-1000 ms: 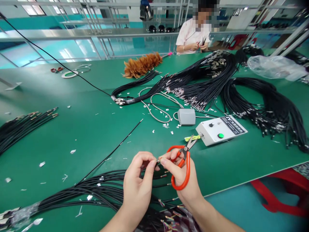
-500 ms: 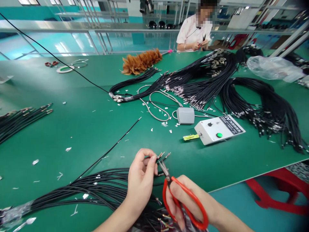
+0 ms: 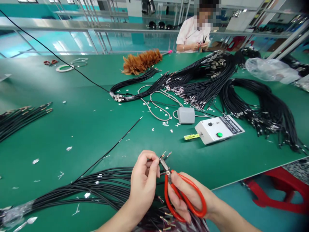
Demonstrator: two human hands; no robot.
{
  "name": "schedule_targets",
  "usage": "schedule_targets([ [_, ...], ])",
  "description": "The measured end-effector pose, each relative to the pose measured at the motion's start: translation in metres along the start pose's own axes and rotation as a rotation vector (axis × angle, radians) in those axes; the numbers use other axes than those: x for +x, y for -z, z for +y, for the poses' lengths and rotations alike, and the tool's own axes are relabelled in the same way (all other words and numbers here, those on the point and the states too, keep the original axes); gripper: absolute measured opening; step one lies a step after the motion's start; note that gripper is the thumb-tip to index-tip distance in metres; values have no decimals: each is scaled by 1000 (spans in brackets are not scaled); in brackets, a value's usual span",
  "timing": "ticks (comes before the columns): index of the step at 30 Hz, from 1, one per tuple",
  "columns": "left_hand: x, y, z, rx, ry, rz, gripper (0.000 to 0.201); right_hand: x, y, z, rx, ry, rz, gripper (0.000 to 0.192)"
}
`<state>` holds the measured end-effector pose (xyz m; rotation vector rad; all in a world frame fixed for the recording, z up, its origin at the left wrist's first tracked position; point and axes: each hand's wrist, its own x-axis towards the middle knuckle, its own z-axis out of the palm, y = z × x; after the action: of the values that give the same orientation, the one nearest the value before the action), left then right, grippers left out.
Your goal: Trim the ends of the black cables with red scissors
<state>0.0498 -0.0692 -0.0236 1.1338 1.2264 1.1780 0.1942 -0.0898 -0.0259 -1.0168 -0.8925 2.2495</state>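
My left hand (image 3: 143, 180) pinches the metal-tipped wire ends (image 3: 165, 155) of a thin black cable near the table's front edge. Red-handled scissors (image 3: 180, 190) sit in my right hand (image 3: 187, 198), and their short blades meet the wire ends just right of my left fingertips. A bundle of black cables (image 3: 96, 188) fans out on the green table (image 3: 79, 129) below and left of both hands. One single black cable (image 3: 116, 143) runs diagonally away from the bundle.
A white control box (image 3: 218, 129) with a green button, a grey pedal (image 3: 185, 115) and big black cable bundles (image 3: 256, 103) lie beyond my hands. A feather duster (image 3: 141, 62) lies at the back. A seated person (image 3: 194, 32) works opposite. A red stool (image 3: 277, 190) stands at right.
My right hand turned the scissors from pointing away to pointing at the wire ends, and the blades have closed in on them. My left hand has kept its pinch on the wires.
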Motion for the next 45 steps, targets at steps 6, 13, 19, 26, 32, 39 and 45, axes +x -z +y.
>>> schedule_targets([
  [6, 0, 1, -4, 18, -54, 8, 10, 5, 0, 5, 99, 31, -35, 66],
  [13, -1, 1, -8, -13, 13, -28, 11, 3, 9, 11, 22, 112, -54, 63],
  [19, 40, 11, 4, 449, -174, -89, 23, 2, 19, -14, -16, 356, 7, 60],
  [26, 128, 72, 6, 889, -230, 117, 20, 2, 30, -36, -79, 431, 73, 59],
  [32, 130, 74, 4, 942, -188, 36, 18, 14, 31, -51, -220, 522, 337, 46],
  [39, 57, 41, 44, 665, -249, -288, 14, 33, 15, -66, -260, 635, 525, 20],
  [45, 33, 27, 56, 520, -292, -322, 18, 32, 4, -60, -21, 672, 384, 17],
])
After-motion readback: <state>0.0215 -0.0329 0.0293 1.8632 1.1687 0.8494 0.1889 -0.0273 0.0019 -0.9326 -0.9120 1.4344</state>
